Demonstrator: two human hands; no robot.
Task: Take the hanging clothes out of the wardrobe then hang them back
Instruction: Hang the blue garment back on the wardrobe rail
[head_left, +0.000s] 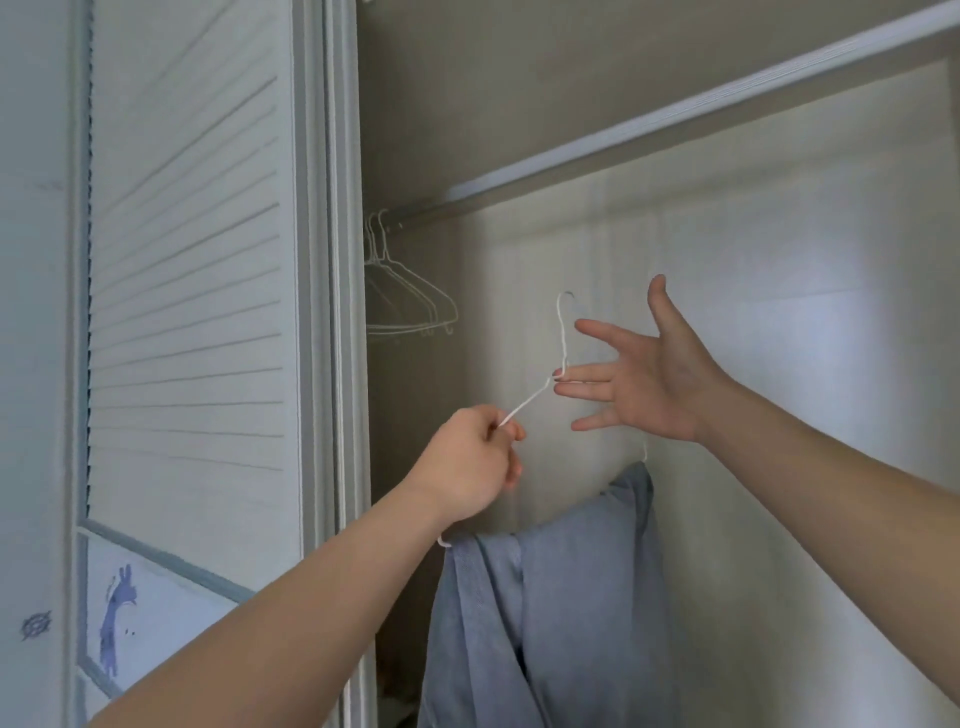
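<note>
Here — hanger (562, 332) in the pinch of left fingers (513, 431), neck against spread right fingers (587, 374).

The left hand (475, 462) grips the sloping left shoulder of the wire hanger (562, 332), with its forearm reaching up from below. The right hand (649, 379) is held just right of the hanger's neck, fingers straight and spread. Two fingertips seem to touch the neck.
</note>
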